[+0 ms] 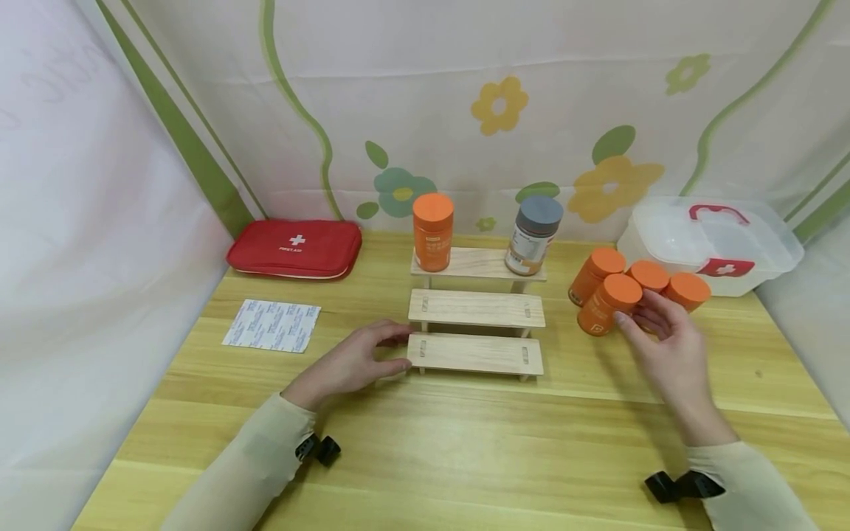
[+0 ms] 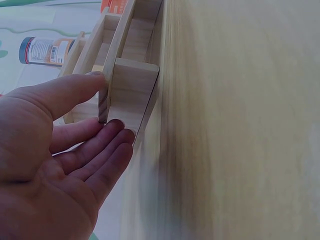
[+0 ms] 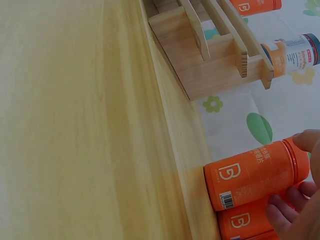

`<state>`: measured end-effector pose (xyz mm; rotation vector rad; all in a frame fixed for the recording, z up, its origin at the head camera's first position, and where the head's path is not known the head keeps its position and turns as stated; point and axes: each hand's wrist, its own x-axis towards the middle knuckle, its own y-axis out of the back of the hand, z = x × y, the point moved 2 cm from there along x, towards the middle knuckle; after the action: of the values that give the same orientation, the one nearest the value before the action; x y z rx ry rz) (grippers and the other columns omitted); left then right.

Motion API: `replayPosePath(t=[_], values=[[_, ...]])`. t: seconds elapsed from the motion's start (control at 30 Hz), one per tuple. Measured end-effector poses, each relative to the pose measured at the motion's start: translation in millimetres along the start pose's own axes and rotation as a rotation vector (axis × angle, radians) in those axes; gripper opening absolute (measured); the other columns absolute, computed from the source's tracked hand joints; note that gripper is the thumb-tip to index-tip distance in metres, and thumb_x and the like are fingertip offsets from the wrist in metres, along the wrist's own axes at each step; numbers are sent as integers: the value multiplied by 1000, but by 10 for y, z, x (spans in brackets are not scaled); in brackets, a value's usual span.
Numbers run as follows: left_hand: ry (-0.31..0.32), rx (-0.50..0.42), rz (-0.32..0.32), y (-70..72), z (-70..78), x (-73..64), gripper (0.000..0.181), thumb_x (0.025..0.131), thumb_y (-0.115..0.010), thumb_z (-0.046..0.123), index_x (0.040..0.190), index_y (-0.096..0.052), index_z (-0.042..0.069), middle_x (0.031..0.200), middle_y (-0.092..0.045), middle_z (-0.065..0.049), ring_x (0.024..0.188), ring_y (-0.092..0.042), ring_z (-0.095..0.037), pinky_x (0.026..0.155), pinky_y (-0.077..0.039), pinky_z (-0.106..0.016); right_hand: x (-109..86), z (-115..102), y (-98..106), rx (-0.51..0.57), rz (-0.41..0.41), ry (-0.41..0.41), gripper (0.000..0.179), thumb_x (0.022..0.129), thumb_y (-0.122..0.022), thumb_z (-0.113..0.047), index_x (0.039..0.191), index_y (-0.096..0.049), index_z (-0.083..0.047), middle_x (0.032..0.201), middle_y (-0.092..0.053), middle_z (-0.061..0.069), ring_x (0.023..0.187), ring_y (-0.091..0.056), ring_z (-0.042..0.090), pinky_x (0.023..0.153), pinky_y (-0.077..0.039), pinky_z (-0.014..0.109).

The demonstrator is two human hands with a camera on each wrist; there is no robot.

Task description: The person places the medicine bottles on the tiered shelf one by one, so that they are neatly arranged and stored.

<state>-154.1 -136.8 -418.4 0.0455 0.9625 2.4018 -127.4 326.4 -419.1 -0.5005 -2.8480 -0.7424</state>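
A three-step wooden stand (image 1: 475, 352) occupies the middle of the table. My left hand (image 1: 355, 359) grips the left end of its lowest step, thumb at the front corner and fingers behind; the left wrist view shows fingertips near the side support (image 2: 132, 90). On the top step stand an orange bottle (image 1: 433, 236) at the left and a grey-capped bottle (image 1: 531, 240) at the right. Right of the stand, several orange bottles cluster together. My right hand (image 1: 674, 346) holds the front orange bottle (image 3: 252, 175) by its cap, between thumb and fingers. The hand partly hides the bottles behind.
A red first-aid pouch (image 1: 295, 249) lies at the back left, with a white printed sheet (image 1: 272, 325) in front of it. At the back right, a translucent box (image 1: 757, 240) with a red handle stands behind the orange bottles. A flower-patterned curtain (image 1: 425, 96) borders the table's rear.
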Motion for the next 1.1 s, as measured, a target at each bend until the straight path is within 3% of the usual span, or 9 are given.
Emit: replayPosePath(t=[0.47,0.63,0.73,0.87,0.97,1.1], values=[[-2,-4,-2,1,-2,13,56,99,-81,26,150,-63,11,147,-66,-4,137,-62,-25,122,-49,-51,16,-17,-133,-116,42,-19,57,99,-81,-25,147,-63,0,121,-49,-17,105,-57,-8,92,-47,1],[-9,-4,-3,1,-4,14,55,99,-80,26,149,-63,10,148,-65,-5,137,-62,-25,121,-49,-51,17,-19,-152,-107,64,-28,53,98,-81,-26,142,-67,-1,118,-51,-19,102,-60,-6,89,-48,2],[-10,-1,0,8,-2,11,55,99,-81,25,149,-63,10,147,-66,-5,136,-62,-26,121,-49,-52,18,-24,-151,-81,56,-56,51,98,-82,-27,140,-67,-1,118,-59,-19,100,-62,-10,86,-49,1],[-15,-5,1,10,-14,8,55,99,-81,25,149,-63,9,146,-67,-5,135,-63,-26,120,-50,-53,17,-22,-157,-58,20,-90,55,99,-81,-28,142,-63,1,128,-74,5,100,-62,-15,85,-52,1],[-26,-19,-1,5,-21,13,55,99,-81,24,149,-63,9,144,-68,-6,135,-63,-26,120,-50,-52,20,-21,-170,-39,-8,-86,60,100,-79,-27,148,-58,2,143,-67,26,106,-61,-15,87,-52,1],[-38,-27,-3,-2,-15,16,55,99,-81,25,148,-63,8,144,-68,-6,135,-63,-27,120,-50,-52,28,-28,-189,-8,-33,-87,69,102,-77,-27,158,-50,1,152,-59,30,115,-61,-9,91,-51,1]])
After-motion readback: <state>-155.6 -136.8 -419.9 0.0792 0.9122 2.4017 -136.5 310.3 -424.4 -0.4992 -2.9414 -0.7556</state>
